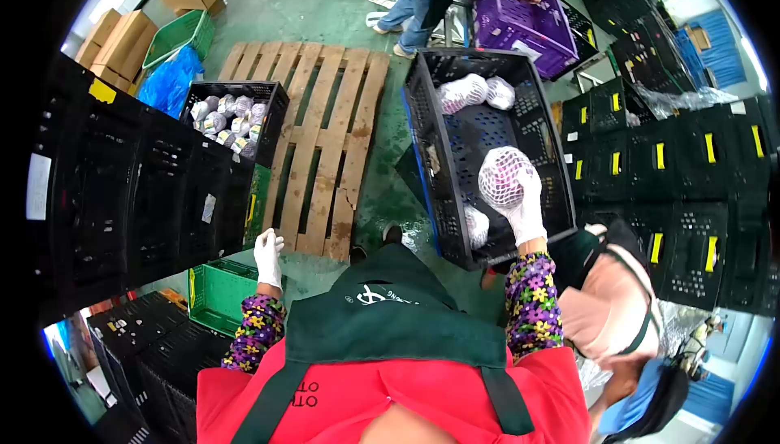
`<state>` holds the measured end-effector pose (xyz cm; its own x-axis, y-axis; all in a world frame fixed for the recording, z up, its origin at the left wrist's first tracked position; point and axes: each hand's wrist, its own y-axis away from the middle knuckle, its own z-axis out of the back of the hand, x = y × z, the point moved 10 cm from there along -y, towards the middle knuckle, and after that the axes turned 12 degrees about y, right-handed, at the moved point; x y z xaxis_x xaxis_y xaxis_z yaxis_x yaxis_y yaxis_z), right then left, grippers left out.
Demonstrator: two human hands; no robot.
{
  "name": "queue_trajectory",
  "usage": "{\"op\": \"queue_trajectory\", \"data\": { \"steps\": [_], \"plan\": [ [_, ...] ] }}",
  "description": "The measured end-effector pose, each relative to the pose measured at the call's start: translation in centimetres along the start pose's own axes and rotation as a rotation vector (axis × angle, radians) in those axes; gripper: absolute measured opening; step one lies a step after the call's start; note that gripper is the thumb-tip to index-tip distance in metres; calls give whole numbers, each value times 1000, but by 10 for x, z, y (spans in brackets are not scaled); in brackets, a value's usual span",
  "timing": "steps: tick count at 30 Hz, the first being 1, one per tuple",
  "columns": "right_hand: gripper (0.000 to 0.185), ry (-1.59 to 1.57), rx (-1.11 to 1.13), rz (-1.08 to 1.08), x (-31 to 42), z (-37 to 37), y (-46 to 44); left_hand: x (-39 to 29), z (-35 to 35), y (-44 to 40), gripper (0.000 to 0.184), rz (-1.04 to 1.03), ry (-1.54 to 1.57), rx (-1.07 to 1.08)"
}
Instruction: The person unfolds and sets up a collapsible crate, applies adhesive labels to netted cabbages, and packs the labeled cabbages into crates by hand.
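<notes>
My right hand, in a white glove, grips a round purplish-pink item in a white foam net. It is above the near part of a large black crate. More white-netted pieces lie at that crate's far end, and another netted piece sits in its near left corner. My left hand, also white-gloved, hangs at the left with its fingers curled in; I see nothing in them. A green crate is below and left of it.
A wooden pallet lies on the floor ahead. Beyond its left side, a black crate holds several netted, labelled purplish items. Black crates are stacked at left and right. One person stands ahead, another close at right.
</notes>
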<state>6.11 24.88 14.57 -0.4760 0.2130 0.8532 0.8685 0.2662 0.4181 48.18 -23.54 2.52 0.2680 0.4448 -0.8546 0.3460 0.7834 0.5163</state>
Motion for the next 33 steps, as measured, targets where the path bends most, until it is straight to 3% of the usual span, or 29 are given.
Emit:
{"op": "queue_trajectory", "data": {
  "steps": [2, 3, 7, 13, 18, 20, 21, 23, 25, 28, 29, 31, 33],
  "plan": [
    [46, 181, -180, -79, -22, 6, -39, 8, 1, -13, 31, 112, -17, -48],
    [74, 175, -149, -156, -44, 12, -67, 11, -7, -21, 31, 164, 1, -49],
    [80, 128, -212, -293, -80, 1, -147, 17, -34, -55, 34, 298, 32, 7],
    [88, 133, -337, -470, -100, -1, -227, 18, 13, -130, 42, 434, -141, -104],
    [67, -91, -438, -687, -162, 23, -261, 18, -6, -175, 46, 489, -43, -165],
    [61, -153, -461, -719, -163, 26, -267, 21, -39, -194, 41, 635, 105, -114],
    [61, -179, -438, -708, -160, 28, -274, 14, -50, -208, 41, 643, 93, -102],
    [61, -168, -619, -699, -138, 36, -285, -52, -103, -225, 34, 494, -124, -88],
    [62, -227, -722, -614, -134, 55, -312, -80, -130, -259, 31, 485, -161, -21],
    [78, -214, -901, -489, -104, 84, -356, -123, -167, -305, 36, 435, -215, -5],
    [89, -240, -1057, -495, -87, 81, -355, -135, -177, -328, 36, 426, -280, 10],
    [89, -215, -1149, -309, -67, 83, -379, -157, -197, -362, 36, 396, -320, 56],
    [93, -115, -1091, -197, -81, 103, -392, -176, -211, -383, 35, 375, -389, 55]
  ]
}}
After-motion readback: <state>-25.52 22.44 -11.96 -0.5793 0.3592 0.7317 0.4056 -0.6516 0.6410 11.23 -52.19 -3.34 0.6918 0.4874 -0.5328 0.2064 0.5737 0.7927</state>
